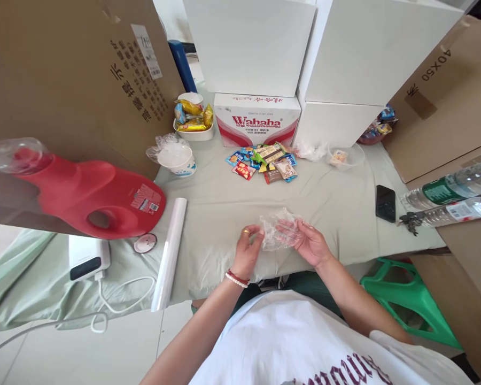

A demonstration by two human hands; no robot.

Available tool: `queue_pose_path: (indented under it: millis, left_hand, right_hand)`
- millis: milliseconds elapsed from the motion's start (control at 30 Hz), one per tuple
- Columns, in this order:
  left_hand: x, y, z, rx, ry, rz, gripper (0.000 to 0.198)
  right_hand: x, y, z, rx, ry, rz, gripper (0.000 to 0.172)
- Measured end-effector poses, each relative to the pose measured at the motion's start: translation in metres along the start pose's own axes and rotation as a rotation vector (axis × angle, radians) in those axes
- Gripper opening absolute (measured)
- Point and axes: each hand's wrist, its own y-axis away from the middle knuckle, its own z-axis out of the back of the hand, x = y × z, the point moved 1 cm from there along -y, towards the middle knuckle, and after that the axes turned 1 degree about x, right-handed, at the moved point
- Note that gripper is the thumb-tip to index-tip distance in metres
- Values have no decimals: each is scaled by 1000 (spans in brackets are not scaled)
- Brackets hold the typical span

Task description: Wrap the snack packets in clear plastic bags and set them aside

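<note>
Between my two hands, just above the cloth, is a crumpled clear plastic bag (276, 222). My left hand (249, 248) pinches the left edge of it between thumb and fingers. On the other side, my right hand (309, 243) holds the bag's right part, its fingers showing through the thin film. Whether they lie inside or behind the bag, I cannot tell. Farther back, a pile of small wrapped snacks (270, 159) lies in front of a Wahaha water carton (258, 120).
At left are a red jug (104, 187), a white power bank (88, 254) with cable and a plastic-film roll (169, 251). A lined paper tub (178, 159) and snack bowl (196, 133) stand behind. To the right lie a phone (385, 203) and plastic bottles (460, 211); a green stool (417, 305) stands below.
</note>
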Motion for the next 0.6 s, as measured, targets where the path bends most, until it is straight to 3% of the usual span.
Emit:
queue_pose_path:
  millis: [167,333,467,600]
  left_hand:
    - [4,-9,-18,58,169,163,46]
    - [-1,-14,-4,31,331,129,47]
    - [-2,-14,15,-18,173,73,45]
    - [-4,-13,46,-36,-154,16,32]
  right_hand:
    - [-1,1,-3,-10,-60,-19,30]
    - [7,1,21,-162,-67,74,36]
    - [8,-3,41,-309,89,170,41]
    - [6,-9,42,-396,282,187,41]
